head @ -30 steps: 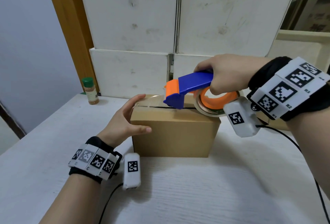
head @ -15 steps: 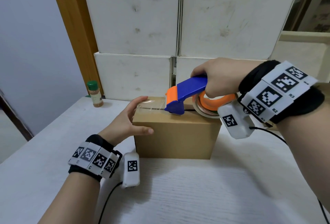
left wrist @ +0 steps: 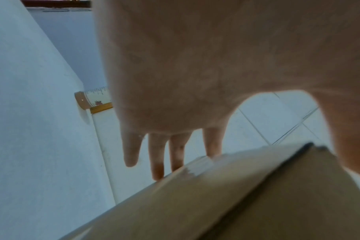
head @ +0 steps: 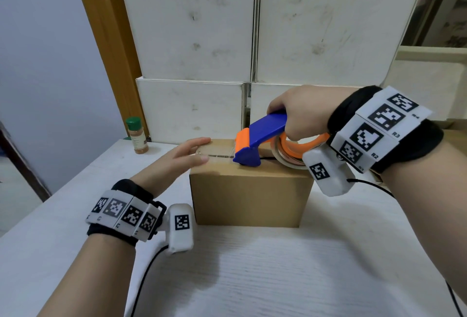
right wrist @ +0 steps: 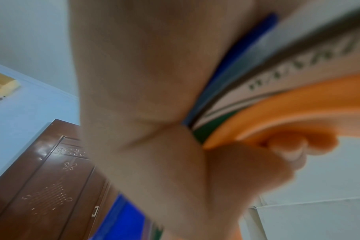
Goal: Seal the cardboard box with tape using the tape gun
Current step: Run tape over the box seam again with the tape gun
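Observation:
A brown cardboard box (head: pixel 249 197) stands on the white table (head: pixel 278 273), its top flaps closed with a dark seam. My right hand (head: pixel 300 114) grips the blue and orange tape gun (head: pixel 260 137), whose nose presses on the box top near the middle of the seam. Clear tape (head: pixel 219 153) runs from the nose to the box's left edge. My left hand (head: pixel 187 157) lies flat with straight fingers on the top left corner of the box (left wrist: pixel 236 194), over the tape end. The right wrist view shows fingers curled through the orange roll holder (right wrist: pixel 277 110).
White cartons (head: pixel 252 38) are stacked against the wall right behind the box. A small spice jar with a green lid (head: pixel 136 135) stands at the table's back left. A wooden door frame (head: pixel 106 38) rises behind it. Wrist camera cables trail over the table.
My left hand has slid from gripping the box's left side up onto its top, fingers now flat over the tape end. The tape gun has stayed near the middle of the seam.

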Tool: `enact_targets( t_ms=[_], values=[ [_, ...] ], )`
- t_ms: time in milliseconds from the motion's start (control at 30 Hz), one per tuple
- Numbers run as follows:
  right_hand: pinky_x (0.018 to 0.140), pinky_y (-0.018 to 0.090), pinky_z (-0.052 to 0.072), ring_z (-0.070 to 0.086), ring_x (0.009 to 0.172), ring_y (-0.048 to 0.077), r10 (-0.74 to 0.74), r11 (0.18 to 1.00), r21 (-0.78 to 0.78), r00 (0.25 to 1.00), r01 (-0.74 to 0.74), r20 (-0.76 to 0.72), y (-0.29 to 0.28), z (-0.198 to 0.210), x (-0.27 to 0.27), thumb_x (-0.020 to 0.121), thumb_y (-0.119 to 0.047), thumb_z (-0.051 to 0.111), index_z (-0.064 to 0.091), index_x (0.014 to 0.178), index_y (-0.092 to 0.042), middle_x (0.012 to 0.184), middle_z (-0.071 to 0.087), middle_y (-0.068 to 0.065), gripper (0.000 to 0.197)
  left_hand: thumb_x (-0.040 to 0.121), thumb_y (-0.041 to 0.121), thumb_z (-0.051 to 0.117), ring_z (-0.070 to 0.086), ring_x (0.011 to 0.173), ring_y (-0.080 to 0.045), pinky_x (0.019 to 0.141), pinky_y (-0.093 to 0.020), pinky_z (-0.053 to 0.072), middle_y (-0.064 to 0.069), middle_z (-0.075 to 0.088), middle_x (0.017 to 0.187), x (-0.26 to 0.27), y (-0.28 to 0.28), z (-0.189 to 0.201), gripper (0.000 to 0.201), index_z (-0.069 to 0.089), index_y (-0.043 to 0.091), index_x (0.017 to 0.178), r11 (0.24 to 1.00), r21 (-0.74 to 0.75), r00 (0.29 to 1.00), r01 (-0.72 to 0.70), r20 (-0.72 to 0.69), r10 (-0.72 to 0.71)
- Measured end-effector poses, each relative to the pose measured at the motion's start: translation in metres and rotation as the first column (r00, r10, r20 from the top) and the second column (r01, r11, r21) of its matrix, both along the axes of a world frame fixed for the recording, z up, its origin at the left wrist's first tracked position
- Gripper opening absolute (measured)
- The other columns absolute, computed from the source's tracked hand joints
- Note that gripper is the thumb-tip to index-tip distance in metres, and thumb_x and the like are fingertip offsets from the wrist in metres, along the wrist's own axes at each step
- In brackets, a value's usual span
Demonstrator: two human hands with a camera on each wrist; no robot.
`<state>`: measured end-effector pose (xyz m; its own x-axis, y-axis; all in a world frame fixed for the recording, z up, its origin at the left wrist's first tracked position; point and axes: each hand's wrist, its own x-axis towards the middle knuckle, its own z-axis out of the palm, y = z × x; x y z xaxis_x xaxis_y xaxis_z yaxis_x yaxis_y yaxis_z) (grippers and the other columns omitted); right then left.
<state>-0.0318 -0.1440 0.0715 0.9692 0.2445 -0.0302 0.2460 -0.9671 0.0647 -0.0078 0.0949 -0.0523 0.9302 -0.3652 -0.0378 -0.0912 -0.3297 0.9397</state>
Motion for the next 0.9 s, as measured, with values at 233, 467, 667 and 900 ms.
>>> enact_targets(
  t_ms=[233, 467, 667, 900],
  values=[
    [0.062, 0.027, 0.041, 0.056, 0.079, 0.022, 0.001, 1.0, -0.006, 1.0, -0.001, -0.002, 0.002, -0.001, 0.0, 0.073, -0.009, 0.054, 0.06, 0.11, -0.027, 0.097, 0.063, 0.001, 0.041, 0.1, 0.03, 0.038, 0.053, 0.099, -0.014, 0.097, -0.032, 0.043, 0.007, 0.056, 0.102, 0.012, -0.023, 0.015, 0.022, 0.058, 0.026, 0.109, 0.946, 0.134, 0.955, -0.295, 0.066, 0.289],
    [0.063, 0.027, 0.041, 0.056, 0.082, 0.021, -0.002, 1.0, 0.0, 1.0, 0.002, -0.007, 0.003, -0.001, 0.002, 0.075, -0.01, 0.054, 0.059, 0.114, -0.026, 0.1, 0.063, 0.001, 0.042, 0.098, 0.027, 0.043, 0.045, 0.065, -0.007, 0.06, -0.018, 0.035, 0.005, 0.051, 0.075, 0.016, -0.035, 0.014, 0.014, 0.054, 0.021, 0.104, 0.9, 0.223, 0.925, -0.374, 0.162, 0.344],
    [0.057, 0.024, 0.038, 0.055, 0.079, 0.021, 0.002, 1.0, -0.007, 1.0, -0.002, -0.009, 0.004, -0.002, 0.003, 0.075, -0.01, 0.055, 0.059, 0.111, -0.025, 0.098, 0.063, 0.002, 0.04, 0.097, 0.025, 0.045, 0.052, 0.082, -0.01, 0.062, -0.018, 0.037, -0.002, 0.057, 0.105, 0.015, -0.038, 0.02, 0.018, 0.055, 0.021, 0.111, 0.859, 0.301, 0.909, -0.413, 0.202, 0.366],
    [0.067, 0.029, 0.043, 0.057, 0.084, 0.023, 0.009, 1.0, -0.005, 1.0, -0.009, 0.007, 0.004, -0.003, 0.002, 0.075, -0.01, 0.055, 0.06, 0.112, -0.024, 0.102, 0.063, 0.002, 0.04, 0.1, 0.027, 0.037, 0.039, 0.134, -0.026, 0.11, -0.034, 0.03, -0.01, 0.043, 0.145, 0.024, -0.062, 0.024, 0.042, 0.041, 0.014, 0.14, 0.789, 0.473, 0.916, -0.392, 0.278, 0.289]
  ],
)
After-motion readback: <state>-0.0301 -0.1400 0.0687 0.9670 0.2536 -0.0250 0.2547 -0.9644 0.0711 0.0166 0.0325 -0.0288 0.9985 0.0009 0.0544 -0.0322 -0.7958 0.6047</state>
